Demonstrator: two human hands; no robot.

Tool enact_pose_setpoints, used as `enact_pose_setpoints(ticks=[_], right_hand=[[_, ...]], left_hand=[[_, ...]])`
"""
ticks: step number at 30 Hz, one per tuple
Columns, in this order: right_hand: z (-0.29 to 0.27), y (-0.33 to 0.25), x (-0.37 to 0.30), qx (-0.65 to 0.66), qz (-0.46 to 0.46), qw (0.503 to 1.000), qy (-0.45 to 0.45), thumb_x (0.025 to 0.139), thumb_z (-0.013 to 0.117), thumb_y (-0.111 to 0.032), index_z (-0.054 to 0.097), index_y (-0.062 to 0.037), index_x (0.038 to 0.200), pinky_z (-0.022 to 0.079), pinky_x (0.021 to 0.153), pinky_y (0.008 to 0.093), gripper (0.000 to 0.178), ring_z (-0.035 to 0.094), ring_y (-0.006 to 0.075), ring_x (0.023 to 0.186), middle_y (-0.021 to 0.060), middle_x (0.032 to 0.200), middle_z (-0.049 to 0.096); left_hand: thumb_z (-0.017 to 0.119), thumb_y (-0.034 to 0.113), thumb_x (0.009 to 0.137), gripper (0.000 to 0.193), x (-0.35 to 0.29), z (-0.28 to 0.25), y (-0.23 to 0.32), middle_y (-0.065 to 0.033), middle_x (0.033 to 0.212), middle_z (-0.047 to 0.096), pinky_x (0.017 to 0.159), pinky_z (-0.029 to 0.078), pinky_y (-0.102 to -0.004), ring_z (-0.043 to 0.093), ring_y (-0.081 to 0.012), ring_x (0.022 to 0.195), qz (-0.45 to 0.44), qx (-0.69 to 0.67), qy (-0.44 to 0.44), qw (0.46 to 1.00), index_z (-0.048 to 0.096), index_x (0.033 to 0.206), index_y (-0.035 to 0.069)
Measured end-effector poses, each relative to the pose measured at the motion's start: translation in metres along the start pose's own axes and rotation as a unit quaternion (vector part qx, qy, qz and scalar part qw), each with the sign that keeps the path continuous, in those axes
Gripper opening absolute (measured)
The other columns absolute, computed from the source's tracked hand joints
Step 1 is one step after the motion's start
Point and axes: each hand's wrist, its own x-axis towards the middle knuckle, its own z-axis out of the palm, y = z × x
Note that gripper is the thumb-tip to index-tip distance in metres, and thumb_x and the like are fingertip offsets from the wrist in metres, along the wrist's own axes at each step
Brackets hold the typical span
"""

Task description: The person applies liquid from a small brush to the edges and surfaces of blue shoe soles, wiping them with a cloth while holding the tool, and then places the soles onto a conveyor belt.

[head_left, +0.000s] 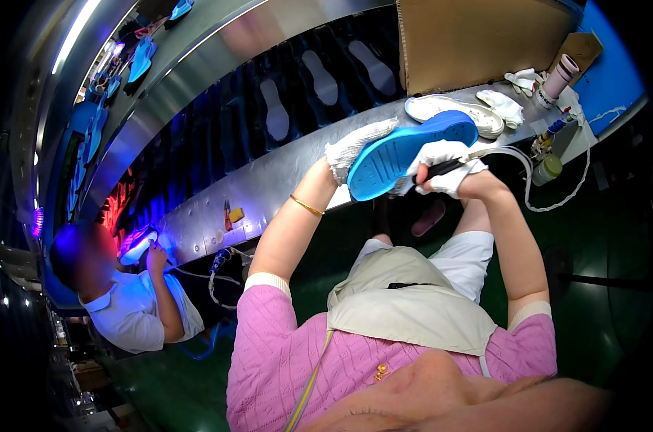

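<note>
White-gloved, your left hand, fingers mostly hidden, is holding a blue plastic shoe by the shiny metal bench, while your white-gloved right hand, fingers bent, is gripping a black-handled tool.

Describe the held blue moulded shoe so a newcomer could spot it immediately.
Start at the long grey metal bench; by its near edge, find the person's white-gloved left hand. It holds a bright blue moulded shoe, grooved sole showing. Unlike the white footwear on the bench behind it, this one is blue and held.
</note>
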Motion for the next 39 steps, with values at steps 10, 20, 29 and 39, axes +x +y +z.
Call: enact_pose_setpoints(ticks=[10,20,29,39], right_hand=[[0.054,-0.002,-0.013,0.026,-0.111,0.973,0.203,0.079,0.073,-0.002,0.066,-0.0046,0.090,0.052,0.073,0.0264,0.014,0.064,0.0132,0.080,0.0053,0.087,0.067],[0.050,-0.015,-0.006,-0.033,-0.107,0.968,0.223,0.079,0.071,-0.001,0.066,-0.0052,0.089,0.051,0.064,0.0282,0.012,0.063,0.0157,0.069,0.0063,0.077,0.065],[0.060,-0.022,-0.008,0.268,-0.053,0.943,0.190,0.082,0.070,0.000,0.066,-0.0021,0.089,0.051,0.064,0.0237,0.008,0.062,0.0097,0.072,0.0062,0.083,0.066],[0.039,0.004,-0.004,0.235,-0.009,0.964,0.122,0.083,0.074,-0.008,0.068,-0.0047,0.093,0.051,0.071,0.0242,0.012,0.063,0.0097,0.074,0.0028,0.082,0.068]], left_hand=[[0.036,0.060,0.095,0.077,0.006,0.002,-0.020,-0.0255,0.127,0.056,0.096,0.050,-0.0505,0.061,-0.0392,0.110,0.130,-0.310,-0.268,0.903,0.039,0.140,-0.002],[0.041,0.058,0.095,0.070,0.008,0.003,-0.049,-0.0203,0.126,0.059,0.097,0.050,-0.0464,0.062,-0.0347,0.108,0.245,-0.289,-0.090,0.921,0.047,0.136,0.001],[0.036,0.061,0.094,0.071,0.007,-0.007,-0.065,-0.0194,0.125,0.058,0.098,0.048,-0.0483,0.060,-0.0351,0.108,0.226,-0.326,-0.094,0.913,0.048,0.134,0.003],[0.034,0.059,0.096,0.070,0.013,-0.009,-0.081,-0.0188,0.132,0.054,0.103,0.045,-0.0458,0.057,-0.0332,0.115,0.258,-0.167,0.006,0.952,0.042,0.140,0.004]])
